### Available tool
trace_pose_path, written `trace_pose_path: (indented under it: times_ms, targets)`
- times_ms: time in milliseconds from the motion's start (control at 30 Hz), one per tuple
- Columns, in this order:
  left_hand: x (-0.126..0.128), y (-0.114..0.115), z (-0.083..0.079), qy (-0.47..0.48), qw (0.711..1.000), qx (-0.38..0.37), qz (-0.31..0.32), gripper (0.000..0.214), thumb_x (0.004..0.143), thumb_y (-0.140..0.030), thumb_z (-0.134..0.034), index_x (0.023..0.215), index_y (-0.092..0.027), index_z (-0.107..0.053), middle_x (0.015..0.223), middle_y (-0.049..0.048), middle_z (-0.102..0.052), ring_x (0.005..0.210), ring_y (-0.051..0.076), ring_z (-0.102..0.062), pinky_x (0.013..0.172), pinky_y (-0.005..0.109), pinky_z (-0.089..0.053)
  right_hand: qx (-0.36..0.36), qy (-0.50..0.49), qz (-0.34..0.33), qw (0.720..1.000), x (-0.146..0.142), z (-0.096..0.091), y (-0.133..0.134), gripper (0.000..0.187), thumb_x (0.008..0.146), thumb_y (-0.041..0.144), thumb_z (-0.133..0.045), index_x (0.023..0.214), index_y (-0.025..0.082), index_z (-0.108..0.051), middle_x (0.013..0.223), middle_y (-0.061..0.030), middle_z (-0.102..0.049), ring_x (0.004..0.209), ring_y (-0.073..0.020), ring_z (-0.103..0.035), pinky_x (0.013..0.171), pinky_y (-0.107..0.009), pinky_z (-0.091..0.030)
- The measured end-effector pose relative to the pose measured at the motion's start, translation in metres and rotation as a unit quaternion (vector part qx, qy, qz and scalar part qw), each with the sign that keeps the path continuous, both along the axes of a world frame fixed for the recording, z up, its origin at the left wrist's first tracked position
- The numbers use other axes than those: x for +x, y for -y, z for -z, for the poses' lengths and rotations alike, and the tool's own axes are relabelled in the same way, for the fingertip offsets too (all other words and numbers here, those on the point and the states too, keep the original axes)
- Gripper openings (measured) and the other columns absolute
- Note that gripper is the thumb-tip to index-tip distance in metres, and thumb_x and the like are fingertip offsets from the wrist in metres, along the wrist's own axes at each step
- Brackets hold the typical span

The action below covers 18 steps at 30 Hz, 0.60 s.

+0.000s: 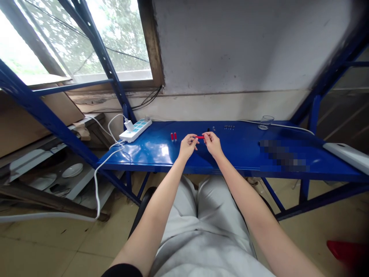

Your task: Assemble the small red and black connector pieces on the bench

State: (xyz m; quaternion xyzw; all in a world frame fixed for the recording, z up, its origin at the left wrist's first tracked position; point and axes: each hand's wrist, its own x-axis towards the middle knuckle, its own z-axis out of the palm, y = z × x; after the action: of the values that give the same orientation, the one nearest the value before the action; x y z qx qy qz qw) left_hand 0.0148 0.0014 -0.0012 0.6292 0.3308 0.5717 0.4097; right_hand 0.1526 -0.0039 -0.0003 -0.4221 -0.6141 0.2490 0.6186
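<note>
A slim red tube [200,137] lies level between my hands, just above the blue tabletop. My left hand [188,146] pinches its left end, and my right hand [212,144] grips the right end with thumb and fingers. Left of my hands, two similar red tubes with pale ends [173,137] stand side by side on the table. Behind my right hand are a small black piece [208,130] and a small clear piece [213,128]. Several tiny metallic parts [229,127] sit in a row farther right; their kind is too small to make out.
A white power strip [136,130] with a plugged-in adapter lies on the blue table [150,154] at left, its cable hanging off the edge. A clear glass [265,122] stands at the back right. Nearer are a blurred dark object [284,156] and a white device [348,156].
</note>
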Motion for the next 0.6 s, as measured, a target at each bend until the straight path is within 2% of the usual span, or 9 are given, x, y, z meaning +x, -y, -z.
trace_pose_path:
  times_ms: [267,600]
  targets:
    - [0.0004,0.0002,0.0012,-0.008,1.0,-0.004,-0.003,0.029,0.077,-0.044,-0.057,0.085,-0.016,-0.052,0.067,-0.0002,-0.061,0.04,0.005,-0.05,0.043,0.018,-0.039,-0.014,-0.034,-0.039,0.999,-0.0005,0.0032,-0.0028,0.036,0.079,0.054,-0.049,0.088,0.02,-0.055,0.057,0.0029,-0.046,0.052,-0.0105,-0.044,0.052,-0.024,-0.036]
    - [-0.0012,0.0074,-0.005,-0.036,0.998,-0.021,-0.056,0.039,0.08,-0.052,-0.048,0.064,-0.016,-0.049,0.056,-0.001,-0.058,0.038,0.005,-0.048,0.043,0.019,-0.036,-0.018,-0.03,-0.053,0.998,-0.0015,0.0017,0.0002,0.037,0.079,0.055,-0.05,0.086,0.019,-0.055,0.058,0.0027,-0.047,0.052,-0.0102,-0.044,0.051,-0.025,-0.036]
